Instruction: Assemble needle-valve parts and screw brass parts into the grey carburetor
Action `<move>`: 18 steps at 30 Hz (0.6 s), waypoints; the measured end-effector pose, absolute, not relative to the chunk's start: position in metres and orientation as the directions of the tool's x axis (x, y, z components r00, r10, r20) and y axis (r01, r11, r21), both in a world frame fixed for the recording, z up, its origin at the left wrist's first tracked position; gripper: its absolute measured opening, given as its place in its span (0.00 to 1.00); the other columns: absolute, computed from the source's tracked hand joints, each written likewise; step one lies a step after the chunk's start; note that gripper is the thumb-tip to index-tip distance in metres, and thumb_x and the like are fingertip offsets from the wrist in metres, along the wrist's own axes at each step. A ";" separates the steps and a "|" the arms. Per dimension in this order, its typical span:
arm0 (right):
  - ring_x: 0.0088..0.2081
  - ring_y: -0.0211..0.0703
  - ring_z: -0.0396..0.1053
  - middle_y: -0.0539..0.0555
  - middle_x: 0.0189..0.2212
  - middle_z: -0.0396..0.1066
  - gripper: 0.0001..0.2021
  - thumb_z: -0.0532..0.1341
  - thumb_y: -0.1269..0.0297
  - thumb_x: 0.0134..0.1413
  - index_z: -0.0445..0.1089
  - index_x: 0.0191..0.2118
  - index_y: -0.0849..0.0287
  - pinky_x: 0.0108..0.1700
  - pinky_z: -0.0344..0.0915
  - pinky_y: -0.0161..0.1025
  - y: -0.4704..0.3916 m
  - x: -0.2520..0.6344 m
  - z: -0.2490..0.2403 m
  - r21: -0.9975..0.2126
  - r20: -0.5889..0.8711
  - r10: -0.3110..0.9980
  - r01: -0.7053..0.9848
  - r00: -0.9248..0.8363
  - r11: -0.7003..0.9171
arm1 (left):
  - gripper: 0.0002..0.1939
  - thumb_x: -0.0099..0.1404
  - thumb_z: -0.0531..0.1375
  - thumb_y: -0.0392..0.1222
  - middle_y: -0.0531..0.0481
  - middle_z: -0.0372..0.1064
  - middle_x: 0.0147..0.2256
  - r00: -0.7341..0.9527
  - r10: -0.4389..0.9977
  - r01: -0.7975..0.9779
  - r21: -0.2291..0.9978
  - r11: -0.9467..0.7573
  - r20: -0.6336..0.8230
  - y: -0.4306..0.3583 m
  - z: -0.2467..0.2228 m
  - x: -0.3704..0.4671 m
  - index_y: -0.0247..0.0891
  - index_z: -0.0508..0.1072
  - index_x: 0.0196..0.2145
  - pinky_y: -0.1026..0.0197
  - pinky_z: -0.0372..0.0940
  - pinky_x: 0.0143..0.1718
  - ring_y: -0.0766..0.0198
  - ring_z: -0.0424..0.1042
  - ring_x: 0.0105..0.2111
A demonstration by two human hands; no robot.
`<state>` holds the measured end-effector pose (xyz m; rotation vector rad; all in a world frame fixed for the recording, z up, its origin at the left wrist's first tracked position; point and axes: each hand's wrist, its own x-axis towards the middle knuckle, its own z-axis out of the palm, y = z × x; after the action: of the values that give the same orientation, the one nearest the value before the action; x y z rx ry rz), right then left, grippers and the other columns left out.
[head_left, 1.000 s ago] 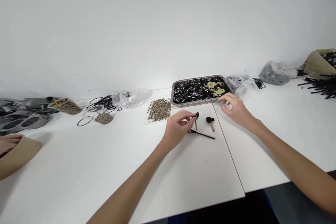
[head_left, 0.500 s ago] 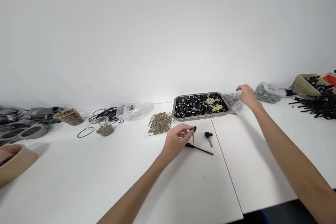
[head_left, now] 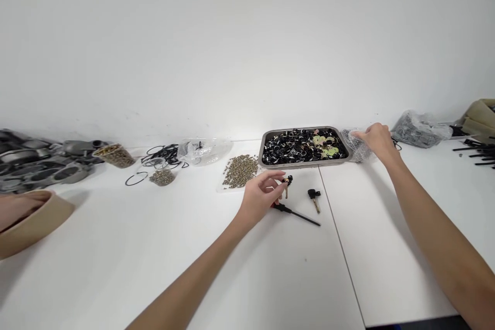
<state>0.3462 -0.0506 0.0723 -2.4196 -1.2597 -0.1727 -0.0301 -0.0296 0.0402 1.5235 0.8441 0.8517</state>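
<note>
Between the thumb and fingers of my left hand is a small black-headed part with a brass-coloured stem, stem pointing down. Beneath that hand lies a screwdriver, its dark shaft pointing right and its handle partly hidden. A similar black-headed part rests on the table to the right. My right hand is at a clear plastic bag of small grey pieces, fingers curled and thumb toward the left. What its fingertips pinch, if anything, is hidden.
Behind my left hand stands a metal tray of black and yellowish parts, with a heap of brass-coloured pieces beside it. Farther left are black rings, a tipped cup and grey housings. Another filled bag stands right.
My right hand has come down from above onto the bag, its fingers curling in. The left hand still holds the black-headed part. The view has shifted slightly left.
</note>
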 end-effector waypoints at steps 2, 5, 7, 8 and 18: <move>0.34 0.50 0.69 0.60 0.27 0.71 0.10 0.59 0.62 0.57 0.71 0.29 0.61 0.39 0.64 0.41 -0.044 0.346 0.067 -0.275 0.270 0.843 0.876 0.466 -0.396 | 0.18 0.50 0.68 0.48 0.50 0.71 0.24 0.471 0.882 0.038 0.998 -0.059 0.035 -0.029 0.042 -0.030 0.36 0.74 0.37 0.66 0.61 0.16 0.67 0.67 0.18; 0.40 0.46 0.70 0.58 0.37 0.75 0.12 0.56 0.79 0.49 0.73 0.37 0.61 0.43 0.63 0.36 -0.038 0.348 0.058 -0.268 0.256 0.892 0.914 0.372 -0.304 | 0.19 0.51 0.68 0.50 0.51 0.68 0.19 0.471 0.882 0.030 1.000 -0.007 -0.008 -0.028 0.043 -0.032 0.35 0.74 0.37 0.67 0.61 0.16 0.66 0.68 0.18; 0.44 0.46 0.69 0.59 0.41 0.74 0.18 0.54 0.82 0.44 0.72 0.40 0.62 0.45 0.62 0.36 -0.036 0.351 0.054 -0.273 0.272 0.872 0.902 0.406 -0.335 | 0.20 0.51 0.69 0.51 0.50 0.69 0.18 0.465 0.885 0.005 0.999 0.033 -0.032 -0.027 0.044 -0.033 0.34 0.74 0.37 0.66 0.60 0.15 0.65 0.67 0.17; 0.45 0.47 0.69 0.60 0.41 0.74 0.18 0.53 0.82 0.44 0.72 0.40 0.63 0.45 0.62 0.36 -0.037 0.354 0.053 -0.273 0.280 0.860 0.894 0.427 -0.355 | 0.20 0.51 0.69 0.51 0.50 0.70 0.19 0.462 0.886 -0.020 0.998 0.058 -0.042 -0.026 0.045 -0.033 0.34 0.74 0.36 0.66 0.60 0.15 0.65 0.68 0.17; 0.29 0.45 0.64 0.56 0.24 0.69 0.06 0.57 0.73 0.48 0.70 0.27 0.61 0.33 0.54 0.38 -0.039 0.349 0.046 -0.282 0.251 0.848 0.873 0.467 -0.398 | 0.10 0.53 0.68 0.37 0.50 0.70 0.24 0.433 0.859 -0.385 0.806 0.449 -0.273 -0.020 0.051 -0.028 0.32 0.72 0.31 0.69 0.58 0.16 0.73 0.62 0.17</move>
<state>0.3491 -0.0393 0.0461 -2.3483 -1.4481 -0.0933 -0.0282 -0.0203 0.0511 0.7319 0.7585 0.8681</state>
